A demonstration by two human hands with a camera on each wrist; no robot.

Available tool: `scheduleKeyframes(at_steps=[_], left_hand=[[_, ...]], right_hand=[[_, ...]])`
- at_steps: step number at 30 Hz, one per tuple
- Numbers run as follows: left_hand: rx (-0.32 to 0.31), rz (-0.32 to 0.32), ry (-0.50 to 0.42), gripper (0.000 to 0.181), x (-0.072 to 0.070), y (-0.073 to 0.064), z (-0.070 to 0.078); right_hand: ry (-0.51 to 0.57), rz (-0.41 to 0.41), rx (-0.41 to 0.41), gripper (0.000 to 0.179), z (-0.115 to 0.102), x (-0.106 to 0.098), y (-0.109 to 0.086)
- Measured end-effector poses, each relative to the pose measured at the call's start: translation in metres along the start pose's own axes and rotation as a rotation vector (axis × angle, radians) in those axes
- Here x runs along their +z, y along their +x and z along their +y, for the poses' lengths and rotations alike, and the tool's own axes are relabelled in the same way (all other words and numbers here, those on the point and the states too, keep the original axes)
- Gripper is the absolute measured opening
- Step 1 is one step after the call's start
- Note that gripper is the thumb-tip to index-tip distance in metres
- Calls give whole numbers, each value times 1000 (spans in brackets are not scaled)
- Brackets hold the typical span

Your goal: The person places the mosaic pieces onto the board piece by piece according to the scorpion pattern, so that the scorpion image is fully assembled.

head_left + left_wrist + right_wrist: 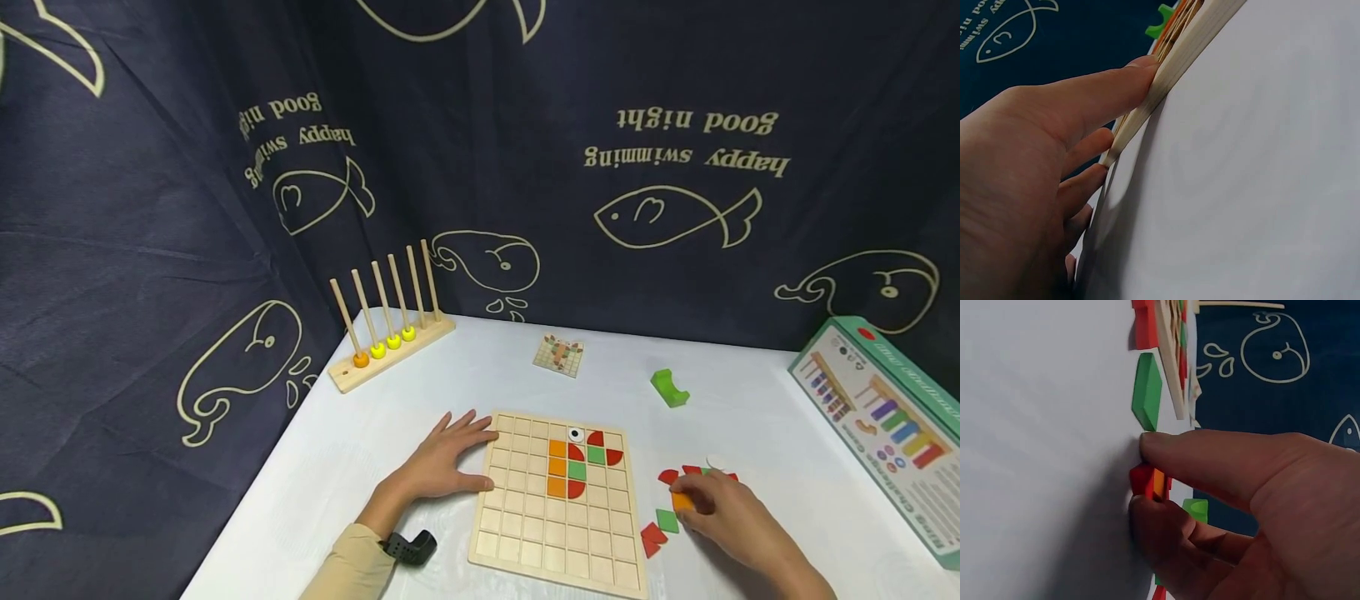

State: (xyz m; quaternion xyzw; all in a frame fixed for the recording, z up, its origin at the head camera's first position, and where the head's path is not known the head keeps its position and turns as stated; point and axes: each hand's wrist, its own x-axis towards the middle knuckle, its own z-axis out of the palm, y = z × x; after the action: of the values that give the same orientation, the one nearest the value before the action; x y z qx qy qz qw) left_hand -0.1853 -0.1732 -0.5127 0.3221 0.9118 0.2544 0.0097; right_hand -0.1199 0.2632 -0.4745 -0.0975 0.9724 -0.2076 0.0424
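A wooden grid board (525,533) lies on the white table, with orange, red and green pieces and a white eye disc (576,434) in its upper right part. My left hand (442,467) rests against the board's left edge, thumb and fingers spread. In the left wrist view, its fingertips touch the board's side (1160,87). Right of the board, my right hand (731,512) pinches an orange piece (682,502) between thumb and fingers. Close by are a green rhombus (667,521), red pieces (651,537) and a white disc (716,462); the hand partly hides others.
A pattern card (559,356) lies behind the board. A peg stand (393,350) with orange and yellow beads is at the back left. Behind the right hand sits a green curved block (669,388). A game box (885,433) stands at the right edge, before a dark printed curtain (480,150).
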Motion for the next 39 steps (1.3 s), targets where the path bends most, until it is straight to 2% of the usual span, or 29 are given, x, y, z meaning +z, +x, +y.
scheduleKeyframes(at_steps=[11,24,32,39], left_hand=[[-1,0,5,78,0,1,1],[-9,3,12,78,1,1,-1],[-9,0,7,78,1,1,-1],[-15,-1,12,78,1,1,0]], right_hand=[[-25,-38,77,39,-2,-2,2],[-15,16,78,30,-12,7,3],[-50,-13,93,42,-12,9,4],[-12,9,88,33,-11,11,1]])
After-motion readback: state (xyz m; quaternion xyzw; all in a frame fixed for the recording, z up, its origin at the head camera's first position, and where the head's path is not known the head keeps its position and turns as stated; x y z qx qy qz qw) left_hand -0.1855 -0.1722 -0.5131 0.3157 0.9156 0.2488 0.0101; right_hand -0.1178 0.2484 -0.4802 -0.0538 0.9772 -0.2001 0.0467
